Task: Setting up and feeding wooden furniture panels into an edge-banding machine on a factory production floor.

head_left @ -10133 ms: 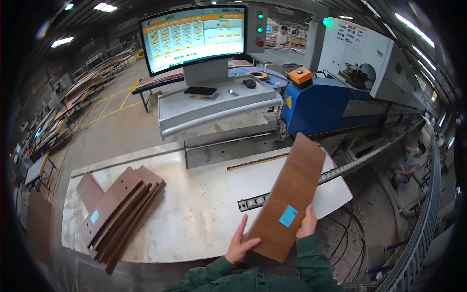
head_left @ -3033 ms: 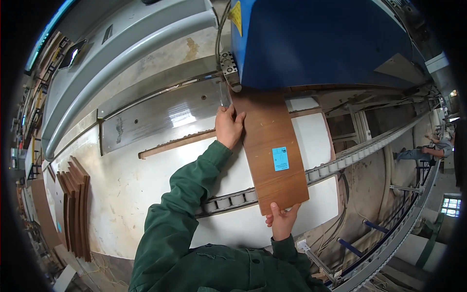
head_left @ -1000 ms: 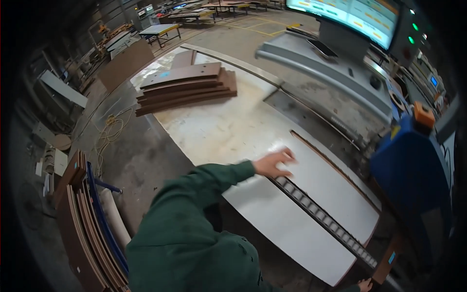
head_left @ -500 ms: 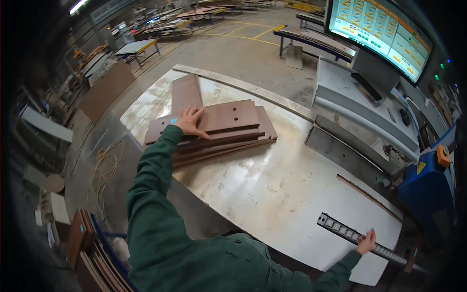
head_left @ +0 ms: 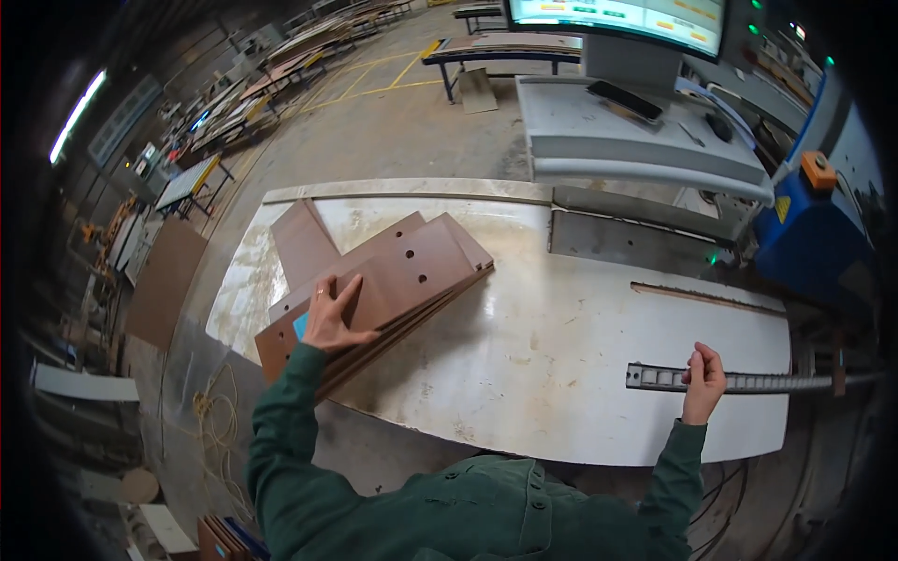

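- Several brown drilled panels lie stacked on the white worktable.
- Left hand rests flat, fingers spread, on the top panel.
- Right hand is curled on the perforated metal rail.
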Available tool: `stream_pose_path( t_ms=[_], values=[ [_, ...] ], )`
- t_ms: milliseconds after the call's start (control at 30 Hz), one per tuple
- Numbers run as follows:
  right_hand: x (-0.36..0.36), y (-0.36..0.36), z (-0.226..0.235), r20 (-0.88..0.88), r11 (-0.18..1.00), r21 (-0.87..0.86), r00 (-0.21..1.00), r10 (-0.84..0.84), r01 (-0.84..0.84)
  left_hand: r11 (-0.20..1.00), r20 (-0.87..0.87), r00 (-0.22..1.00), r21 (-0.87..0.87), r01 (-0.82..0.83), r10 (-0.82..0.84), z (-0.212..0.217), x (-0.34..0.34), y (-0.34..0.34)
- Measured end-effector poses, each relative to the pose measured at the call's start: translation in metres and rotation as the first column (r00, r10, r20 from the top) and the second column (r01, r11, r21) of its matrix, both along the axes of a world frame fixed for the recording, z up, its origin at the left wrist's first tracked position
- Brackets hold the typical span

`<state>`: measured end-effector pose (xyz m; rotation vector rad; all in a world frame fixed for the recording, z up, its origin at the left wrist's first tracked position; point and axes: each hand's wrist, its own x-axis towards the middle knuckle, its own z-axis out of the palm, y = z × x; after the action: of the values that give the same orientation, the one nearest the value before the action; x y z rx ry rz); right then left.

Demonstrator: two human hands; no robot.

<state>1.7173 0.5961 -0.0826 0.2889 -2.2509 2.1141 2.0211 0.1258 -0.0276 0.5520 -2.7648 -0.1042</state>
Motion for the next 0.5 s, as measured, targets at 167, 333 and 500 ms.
stream_pose_path(
  t_ms=[167,333,500],
  values=[
    [0.036,0.018,0.015,-0.031,0.991,0.034,0.991,0.131,-0.130,0.983,-0.203,0.971,-0.160,0.093,-0.125,0.043,-0.013,0.102],
    [0.072,0.052,0.048,-0.354,0.944,0.212,0.880,0.316,-0.254,0.901,-0.539,0.724,-0.215,0.376,-0.430,0.037,-0.043,0.196],
    [0.091,0.125,0.063,-0.268,0.862,0.147,0.819,0.507,-0.485,0.784,-0.710,0.477,-0.172,0.596,-0.518,0.039,-0.110,0.309]
  ],
)
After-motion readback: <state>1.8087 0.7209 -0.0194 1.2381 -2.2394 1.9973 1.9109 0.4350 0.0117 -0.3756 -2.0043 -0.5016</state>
